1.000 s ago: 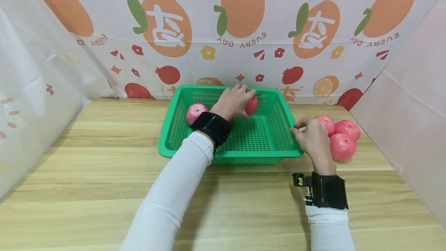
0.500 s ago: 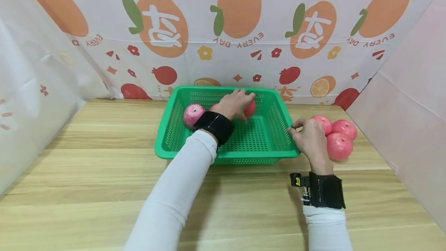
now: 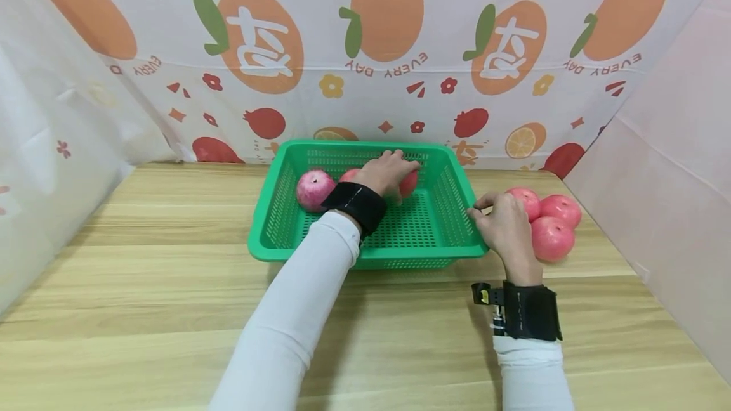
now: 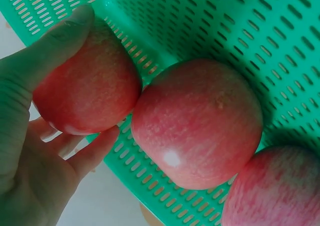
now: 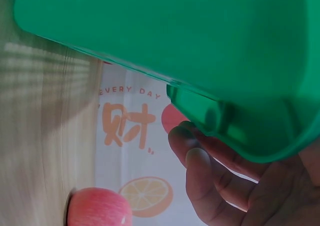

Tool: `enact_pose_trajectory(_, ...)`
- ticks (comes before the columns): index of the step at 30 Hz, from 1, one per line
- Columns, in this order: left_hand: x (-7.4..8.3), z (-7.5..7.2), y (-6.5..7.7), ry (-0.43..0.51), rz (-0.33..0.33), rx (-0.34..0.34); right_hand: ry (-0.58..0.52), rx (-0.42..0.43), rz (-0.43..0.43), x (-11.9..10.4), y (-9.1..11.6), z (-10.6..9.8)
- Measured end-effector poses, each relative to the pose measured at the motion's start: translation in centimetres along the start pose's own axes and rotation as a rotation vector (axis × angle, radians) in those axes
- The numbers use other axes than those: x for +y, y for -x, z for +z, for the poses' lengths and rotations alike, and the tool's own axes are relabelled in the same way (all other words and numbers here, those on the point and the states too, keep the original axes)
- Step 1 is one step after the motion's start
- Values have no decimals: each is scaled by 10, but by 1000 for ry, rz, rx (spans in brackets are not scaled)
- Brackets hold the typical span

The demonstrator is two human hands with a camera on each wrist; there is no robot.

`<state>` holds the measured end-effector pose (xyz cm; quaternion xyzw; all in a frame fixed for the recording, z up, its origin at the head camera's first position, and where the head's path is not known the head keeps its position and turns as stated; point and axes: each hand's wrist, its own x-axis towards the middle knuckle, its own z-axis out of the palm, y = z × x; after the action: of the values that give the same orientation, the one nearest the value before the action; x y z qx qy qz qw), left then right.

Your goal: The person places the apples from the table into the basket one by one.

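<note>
In the head view, a green plastic basket [image 3: 365,252] stands on the table. My left hand [image 3: 384,173] reaches into it and holds a red apple [image 4: 90,85], thumb on one side and fingers on the other. Right beside that apple sits a second apple [image 4: 197,123], and a paler, streaky apple [image 3: 315,190] lies at the basket's left end. My right hand [image 3: 505,227] is at the basket's right rim, thumb and fingertips drawn together there. From the right wrist, those fingertips [image 5: 199,160] appear close under the rim.
Several pink-red apples [image 3: 553,238] cluster on the wooden table [image 3: 143,309] just right of my right hand. Behind the basket hangs a white curtain [image 3: 320,37] with fruit prints, and more white sheeting [image 3: 657,163] closes off the sides.
My left hand has lowered slightly into the basket with its apple, and more of the middle apple shows. The right hand stays at the rim. The whole head view has shifted a little.
</note>
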<state>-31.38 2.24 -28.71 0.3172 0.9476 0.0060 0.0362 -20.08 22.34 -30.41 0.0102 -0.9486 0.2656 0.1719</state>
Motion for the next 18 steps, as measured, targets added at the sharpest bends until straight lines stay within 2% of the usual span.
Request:
enact_pose_trajectory(8, 0, 5, -5, 16, -2, -4, 3, 3, -3, 2, 0, 1)
enact_pose_trajectory(18, 5, 4, -5, 14, -23, -27, -3, 5, -3, 3, -1, 1)
